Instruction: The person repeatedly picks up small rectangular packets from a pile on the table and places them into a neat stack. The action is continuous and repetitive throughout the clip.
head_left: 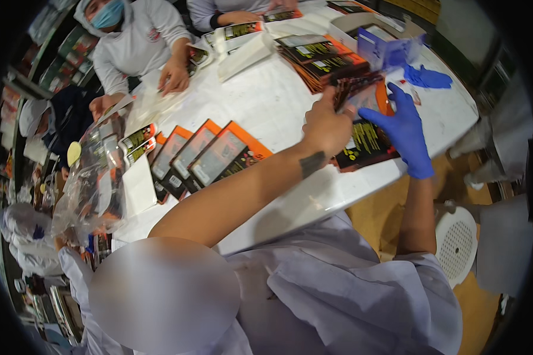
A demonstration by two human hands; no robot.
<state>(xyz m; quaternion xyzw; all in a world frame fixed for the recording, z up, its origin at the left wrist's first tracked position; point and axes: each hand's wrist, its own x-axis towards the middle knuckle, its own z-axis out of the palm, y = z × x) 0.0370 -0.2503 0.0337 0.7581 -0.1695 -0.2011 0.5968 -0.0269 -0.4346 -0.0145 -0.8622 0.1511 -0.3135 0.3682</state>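
My bare left hand has its fingers closed at the edge of a bundle of printed pouches, seen nearly edge-on and blurred. To its right is my right hand in a blue glove, thumb and fingers spread apart. Just beside the glove lies a black and orange pouch with a clear window, close to the table's front edge. Behind my hands rises a stack of similar pouches. More window pouches lie fanned out left of my left forearm.
The white table also bears label sheets, an opened carton, a blue-purple box and a loose blue glove. A masked co-worker's hand handles labels opposite. Plastic bags crowd the left. A white stool stands right.
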